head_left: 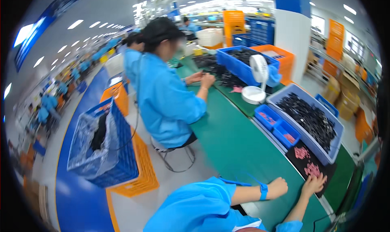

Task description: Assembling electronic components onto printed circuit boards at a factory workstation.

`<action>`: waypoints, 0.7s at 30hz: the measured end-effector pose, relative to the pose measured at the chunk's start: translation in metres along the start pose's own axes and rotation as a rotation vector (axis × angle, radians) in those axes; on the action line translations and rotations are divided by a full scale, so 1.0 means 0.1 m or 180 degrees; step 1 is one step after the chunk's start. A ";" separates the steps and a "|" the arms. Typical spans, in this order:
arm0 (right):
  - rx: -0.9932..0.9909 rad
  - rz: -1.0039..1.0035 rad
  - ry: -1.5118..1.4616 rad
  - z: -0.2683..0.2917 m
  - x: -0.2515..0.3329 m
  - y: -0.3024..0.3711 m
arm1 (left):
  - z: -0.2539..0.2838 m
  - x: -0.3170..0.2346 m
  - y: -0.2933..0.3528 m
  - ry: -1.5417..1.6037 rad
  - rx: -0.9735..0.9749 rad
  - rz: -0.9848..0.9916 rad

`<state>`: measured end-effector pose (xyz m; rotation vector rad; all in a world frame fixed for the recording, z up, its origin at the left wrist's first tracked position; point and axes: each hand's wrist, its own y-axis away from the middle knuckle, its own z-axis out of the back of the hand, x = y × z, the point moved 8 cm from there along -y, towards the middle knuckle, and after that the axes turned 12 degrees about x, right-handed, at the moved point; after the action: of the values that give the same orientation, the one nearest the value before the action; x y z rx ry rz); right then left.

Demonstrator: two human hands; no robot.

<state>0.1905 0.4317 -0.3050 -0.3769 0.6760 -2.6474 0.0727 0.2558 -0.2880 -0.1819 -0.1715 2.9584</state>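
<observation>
My left hand (278, 188) is curled closed just above the green tabletop (239, 150). A blue strap (263, 191) goes round that wrist, and whatever the fingers may hold is hidden. Beyond it, to the right, my right hand (314, 185) reaches onto a black mat (298, 162) with its fingers spread. Its fingertips touch a small heap of pink pieces (312, 169); they are too small to name. Another pink heap (301, 152) lies on the same mat, a little farther off.
A grey-blue bin (339, 140) of black parts borders the mat. Two small blue trays (298, 131) hold pink pieces. Farther along stand a white fan (258, 71) and a blue crate (219, 55). A co-worker (166, 89) sits left; a lined crate (118, 167) stands on the floor.
</observation>
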 end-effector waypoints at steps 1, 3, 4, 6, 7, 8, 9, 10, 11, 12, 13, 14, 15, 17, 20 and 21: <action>0.0233 -0.0132 0.0078 0.00 0.01 -0.02 | 0.02 0.04 0.05 0.0086 -0.0206 0.0045; 0.0297 -0.0143 0.0085 0.08 0.07 -0.02 | 0.01 0.16 0.12 0.0680 -0.0251 0.0271; 0.0325 -0.0193 0.0112 0.08 0.07 -0.02 | 0.04 0.19 0.16 0.1187 -0.0397 0.0155; 0.0559 -0.0355 0.0221 0.06 0.04 -0.05 | 0.10 0.23 0.20 0.1667 -0.0590 0.0042; 0.0605 -0.0380 0.0276 0.06 0.03 -0.05 | 0.13 0.20 0.21 0.1676 -0.0644 -0.0017; 0.0631 -0.0344 0.0326 0.09 0.09 -0.08 | 0.15 0.20 0.23 0.1676 -0.0722 -0.0053; 0.0658 -0.0314 0.0378 0.10 0.14 -0.10 | 0.15 0.22 0.24 0.1656 -0.0779 -0.0014; 0.0639 -0.0260 0.0393 0.12 0.19 -0.10 | 0.16 0.21 0.25 0.1671 -0.0821 -0.0067; 0.0620 -0.0245 0.0399 0.14 0.20 -0.11 | 0.17 0.19 0.24 0.1700 -0.0835 -0.0161; 0.0714 -0.0291 0.0494 0.13 0.19 -0.12 | 0.18 0.19 0.24 0.1698 -0.0859 -0.0163; 0.0809 -0.0338 0.0590 0.13 0.19 -0.14 | 0.18 0.19 0.24 0.1703 -0.0879 -0.0186; 0.0800 -0.0338 0.0600 0.17 0.22 -0.14 | 0.18 0.18 0.24 0.1715 -0.0886 -0.0214; 0.0912 -0.0331 0.0652 0.18 0.26 -0.14 | 0.18 0.19 0.24 0.1720 -0.0895 -0.0224; 0.1012 -0.0350 0.0719 0.18 0.25 -0.12 | 0.18 0.19 0.23 0.1701 -0.0860 -0.0269; 0.0744 -0.0026 0.0663 0.28 0.32 -0.04 | 0.17 0.17 0.24 0.1718 -0.0824 -0.0335; 0.0666 0.0125 0.0489 0.28 0.32 0.03 | 0.17 0.17 0.24 0.1712 -0.0821 -0.0354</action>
<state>0.1720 0.4045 -0.2777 -0.1009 0.4394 -2.6954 0.0499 0.2335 -0.2761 -0.9479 -0.4654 2.6496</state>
